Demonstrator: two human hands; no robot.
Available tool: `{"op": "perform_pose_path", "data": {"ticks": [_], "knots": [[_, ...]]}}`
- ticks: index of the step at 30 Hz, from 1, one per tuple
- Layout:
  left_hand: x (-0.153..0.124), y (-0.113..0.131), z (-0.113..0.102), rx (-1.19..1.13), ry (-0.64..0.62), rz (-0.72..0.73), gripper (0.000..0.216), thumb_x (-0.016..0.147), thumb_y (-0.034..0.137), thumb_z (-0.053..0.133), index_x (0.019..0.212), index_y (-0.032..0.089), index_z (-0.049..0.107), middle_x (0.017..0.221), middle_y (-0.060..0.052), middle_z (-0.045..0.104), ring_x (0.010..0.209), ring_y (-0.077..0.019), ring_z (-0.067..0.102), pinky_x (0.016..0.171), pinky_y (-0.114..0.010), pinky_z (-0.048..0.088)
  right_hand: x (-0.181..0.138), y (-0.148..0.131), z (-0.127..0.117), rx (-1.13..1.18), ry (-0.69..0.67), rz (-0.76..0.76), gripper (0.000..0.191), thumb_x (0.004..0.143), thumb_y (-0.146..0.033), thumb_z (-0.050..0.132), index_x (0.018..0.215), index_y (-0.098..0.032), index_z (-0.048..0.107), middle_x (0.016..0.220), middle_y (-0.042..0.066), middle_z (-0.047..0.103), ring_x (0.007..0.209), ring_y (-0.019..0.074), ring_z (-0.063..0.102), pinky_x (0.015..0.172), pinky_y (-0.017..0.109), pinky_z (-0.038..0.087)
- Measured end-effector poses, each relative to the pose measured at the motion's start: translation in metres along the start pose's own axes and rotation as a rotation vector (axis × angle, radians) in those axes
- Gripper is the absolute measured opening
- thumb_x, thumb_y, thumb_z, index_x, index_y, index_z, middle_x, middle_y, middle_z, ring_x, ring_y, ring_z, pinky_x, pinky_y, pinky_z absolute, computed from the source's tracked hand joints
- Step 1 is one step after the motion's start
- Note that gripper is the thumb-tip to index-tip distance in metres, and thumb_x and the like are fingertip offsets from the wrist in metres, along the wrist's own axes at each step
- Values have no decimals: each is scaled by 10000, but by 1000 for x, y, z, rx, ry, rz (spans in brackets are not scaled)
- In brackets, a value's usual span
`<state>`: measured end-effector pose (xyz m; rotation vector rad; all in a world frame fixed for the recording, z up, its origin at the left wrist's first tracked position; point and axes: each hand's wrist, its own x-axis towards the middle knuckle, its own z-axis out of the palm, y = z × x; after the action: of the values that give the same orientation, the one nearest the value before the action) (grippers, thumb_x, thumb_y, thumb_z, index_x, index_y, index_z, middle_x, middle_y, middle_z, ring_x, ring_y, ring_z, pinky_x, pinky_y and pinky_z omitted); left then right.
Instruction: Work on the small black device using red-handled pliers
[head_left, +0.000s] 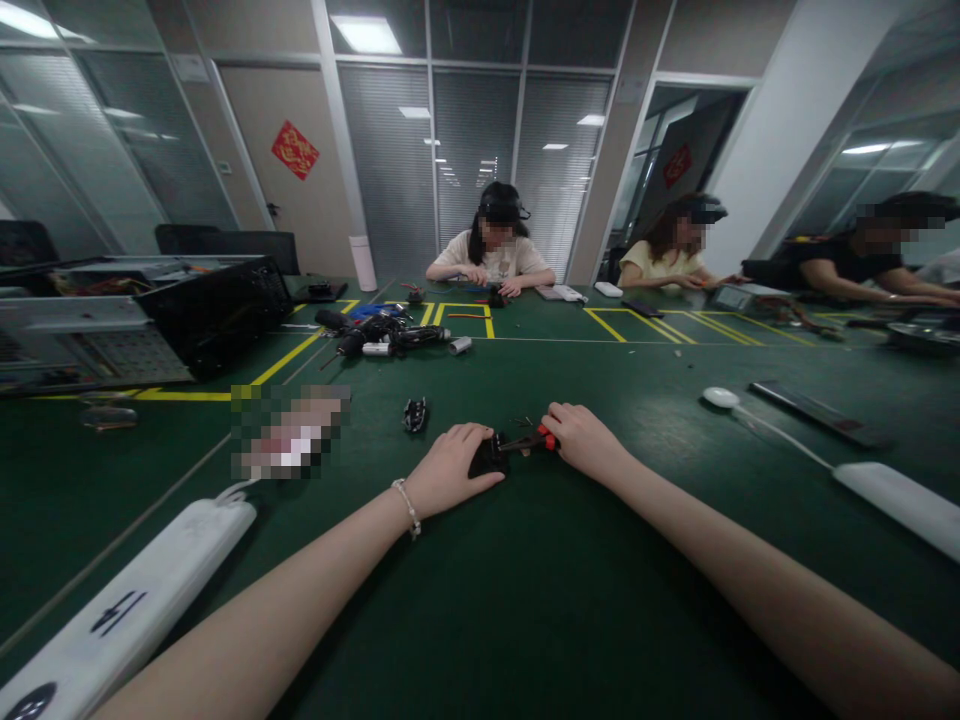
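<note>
My left hand (pixel 453 466) is closed around a small black part (pixel 489 456) on the green table, its thumb along the near side. What kind of part it is I cannot make out. In my right hand (pixel 583 438) is a pair of pliers (pixel 531 441) with red handles, the fingers wrapped round the grips. The jaws point left and meet the black part at its right side. A few tiny metal pieces (pixel 523 421) lie just behind the pliers. Left of my left hand sits another small black and silver part (pixel 414 414).
A black computer case (pixel 217 310) stands at the left. Tangled cables (pixel 390 335) lie farther back. White power strips (pixel 135 610) flank my arms. A dark flat device (pixel 814 410) and a white round item (pixel 720 398) are at right. Three people sit across the table (pixel 675 600).
</note>
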<state>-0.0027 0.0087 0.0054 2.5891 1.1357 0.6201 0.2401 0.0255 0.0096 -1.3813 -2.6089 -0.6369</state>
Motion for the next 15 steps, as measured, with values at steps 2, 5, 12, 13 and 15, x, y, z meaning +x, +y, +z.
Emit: {"op": "perform_pose_path", "data": {"ticks": [2,5,12,13,15], "knots": [[0,0,0,-2,1,1,515,751,484,543,1162,202,417,1172,-68,482,1073,-243,446,899,-395,373,0,0,0,2,-5,-1,187,716,-54,433,835,-131,555,866,82,516,739,162,477,651,274,339],[-1,0,1,1,3,-2,517,748,483,548,1161,199,419,1164,-69,486,1066,-243,450,895,-394,377,0,0,0,8,-3,4,186,715,-53,437,838,-129,554,869,82,517,743,161,478,656,275,341],[0,2,-1,6,-8,-9,517,748,484,548,1155,192,422,1170,-65,484,1070,-235,448,901,-386,379,0,0,0,15,-3,8,186,719,-60,440,844,-125,561,863,84,515,741,162,481,650,277,350],[0,2,-2,7,-9,-9,517,749,484,547,1155,191,423,1171,-65,484,1071,-235,448,902,-387,380,0,0,0,18,-1,6,189,718,-58,440,846,-125,561,868,84,515,743,162,481,652,276,351],[0,1,-1,10,-8,-4,516,750,481,546,1158,192,420,1171,-65,484,1071,-236,448,901,-388,380,0,0,0,21,8,1,195,717,-54,439,852,-126,560,880,85,517,748,162,480,657,273,351]]}}
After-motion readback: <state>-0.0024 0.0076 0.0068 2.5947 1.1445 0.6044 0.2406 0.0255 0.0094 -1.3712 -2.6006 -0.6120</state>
